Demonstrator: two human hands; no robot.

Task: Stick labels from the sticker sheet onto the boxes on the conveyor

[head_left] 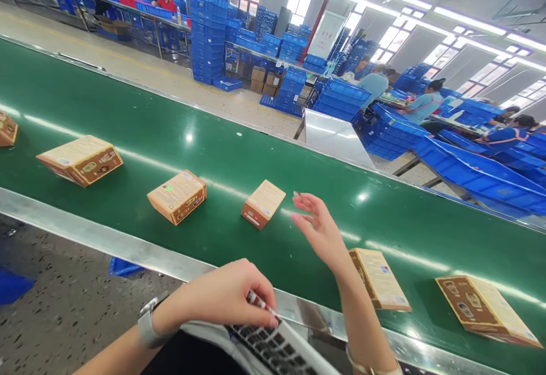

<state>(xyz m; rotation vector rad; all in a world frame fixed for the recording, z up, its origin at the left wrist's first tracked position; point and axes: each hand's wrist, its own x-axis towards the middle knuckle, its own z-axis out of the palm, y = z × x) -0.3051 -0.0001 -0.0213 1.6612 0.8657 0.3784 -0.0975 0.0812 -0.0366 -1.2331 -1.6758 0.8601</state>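
A sheet (273, 343) with a white edge and rows of dark patches is closest, down low. The left hand (232, 292) pinches its edge between thumb and fingers. The right hand (319, 230) is up over the green belt (222, 238), with its fingers bent and a bit apart. A tiny pale bit shows at one fingertip, too small to tell what. Just beside that hand, a small brown and cream box (264, 200) sits on the belt, not touched. More boxes (177, 196) sit along both sides. Past the belt are stacks of blue crates (208, 33).
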